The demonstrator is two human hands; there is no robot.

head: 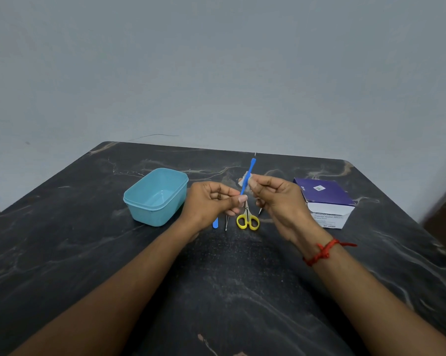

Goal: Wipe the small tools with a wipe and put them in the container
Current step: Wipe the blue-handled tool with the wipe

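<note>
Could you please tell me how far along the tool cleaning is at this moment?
Nothing looks finished: the teal container shows no tools inside. In hand: the left hand pinches a blue-handled tool while the right hand holds a wipe against it. Left to do: the yellow scissors, a second blue tool, a thin metal tool and another metal tip lie on the table.

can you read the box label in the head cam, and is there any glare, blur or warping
Head view: the small print on the purple box is soft with blur and only partly legible; head view: the light is even, with no hard shadows and just a faint sheen on the dark table; head view: the wide lens bows the table's edges, and the far right of the picture is a dark smear.
</note>
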